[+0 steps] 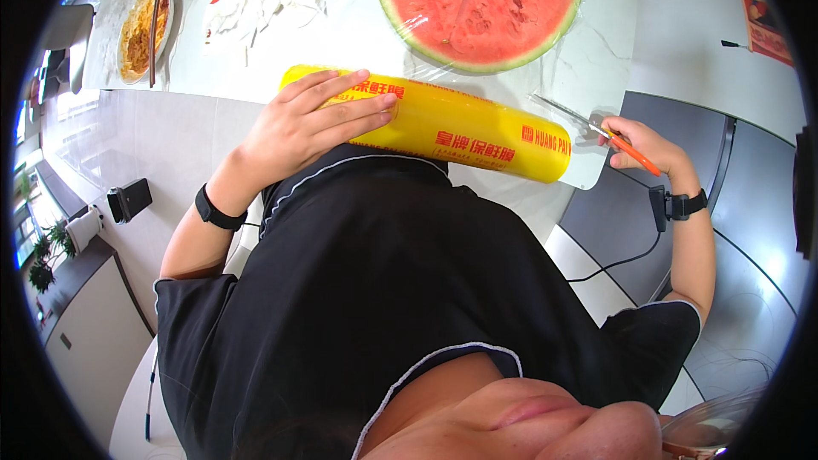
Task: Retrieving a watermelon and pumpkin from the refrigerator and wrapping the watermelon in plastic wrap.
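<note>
A yellow roll of cling film point(466, 124) with red printing lies along the near table edge, against my body. My left hand point(326, 108) is laid over its left end, the fingers curved across the top; the thumb is hidden. To the right of the roll, my right hand point(642, 144) grips orange-handled scissors point(578, 117), their blades pointing left and away from me over the tabletop. Just beyond the roll sits a large cut piece of watermelon point(479, 9), red flesh up. Clear film stretches over the watermelon, with creases near its rind.
On the white marbled table point(601, 45), crumpled tissues point(268, 3) lie at the far left. Beside them is a plate of food point(137, 38) with chopsticks point(155, 25) across it. Grey cabinet fronts point(658, 128) stand at the right.
</note>
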`<act>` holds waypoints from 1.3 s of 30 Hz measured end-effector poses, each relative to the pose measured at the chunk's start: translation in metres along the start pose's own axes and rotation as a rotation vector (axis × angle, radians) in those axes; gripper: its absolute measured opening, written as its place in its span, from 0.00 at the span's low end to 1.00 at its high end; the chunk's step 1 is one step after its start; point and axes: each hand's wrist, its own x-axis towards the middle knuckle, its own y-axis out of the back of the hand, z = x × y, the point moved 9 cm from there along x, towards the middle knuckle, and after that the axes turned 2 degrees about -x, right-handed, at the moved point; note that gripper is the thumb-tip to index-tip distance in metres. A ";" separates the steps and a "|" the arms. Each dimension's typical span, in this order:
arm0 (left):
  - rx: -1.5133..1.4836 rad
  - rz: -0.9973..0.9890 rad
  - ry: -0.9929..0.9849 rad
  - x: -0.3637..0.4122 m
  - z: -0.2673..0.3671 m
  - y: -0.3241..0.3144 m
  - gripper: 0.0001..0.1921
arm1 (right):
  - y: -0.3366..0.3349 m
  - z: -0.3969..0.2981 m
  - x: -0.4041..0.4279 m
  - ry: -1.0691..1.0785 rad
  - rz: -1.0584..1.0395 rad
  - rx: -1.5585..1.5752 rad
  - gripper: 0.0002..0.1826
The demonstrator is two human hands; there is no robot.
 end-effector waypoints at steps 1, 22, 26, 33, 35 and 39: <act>0.002 0.001 -0.001 0.000 -0.001 0.000 0.20 | -0.002 0.001 -0.003 -0.027 -0.010 0.009 0.29; -0.130 0.015 -0.153 -0.018 -0.005 -0.003 0.27 | -0.019 -0.069 -0.098 0.124 0.858 0.053 0.21; -0.080 -0.099 -0.175 -0.027 -0.018 0.006 0.29 | -0.042 -0.080 -0.063 -0.057 0.537 -0.179 0.27; -0.202 -0.103 -0.212 -0.021 -0.034 0.004 0.29 | -0.012 -0.069 -0.025 -0.174 0.320 -0.286 0.31; -0.240 -0.105 -0.226 -0.020 -0.040 0.004 0.29 | -0.005 -0.070 -0.017 -0.124 0.332 -0.270 0.32; -0.308 -0.070 -0.253 -0.019 -0.042 0.010 0.29 | 0.000 -0.061 0.002 -0.218 0.156 -0.266 0.30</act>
